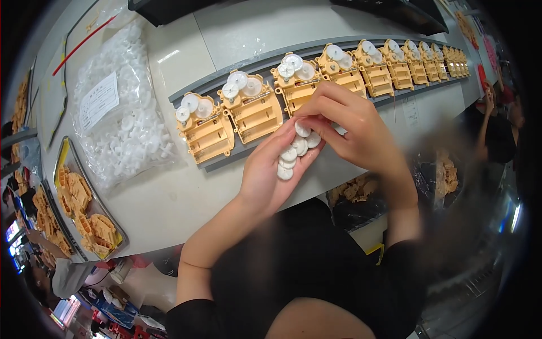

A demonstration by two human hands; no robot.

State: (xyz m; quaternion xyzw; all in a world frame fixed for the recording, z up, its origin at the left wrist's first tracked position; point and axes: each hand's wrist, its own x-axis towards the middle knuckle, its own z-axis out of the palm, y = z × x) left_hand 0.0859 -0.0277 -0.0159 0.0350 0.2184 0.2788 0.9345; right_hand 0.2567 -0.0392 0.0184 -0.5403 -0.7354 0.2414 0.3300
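Along the bench [164,220], yellow housings [255,117] are lined up from ten to two o'clock, the nearer already fitted with white gears [239,79], the farthest unclear. Farther out at ten, a bag [125,85] is filled with white parts [135,127]. At centre, loose white discs [300,146], unfitted, are cupped by the left hand [268,172], one seemingly pinched by the right hand [358,127].

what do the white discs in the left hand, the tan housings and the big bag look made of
White discs: likely moulded plastic, matte, judging by their even, opaque white. Tan housings: probably rigid moulded plastic, satin, with thin walls. Bag: seemingly thin plastic film, glossy and creased; white parts show through.
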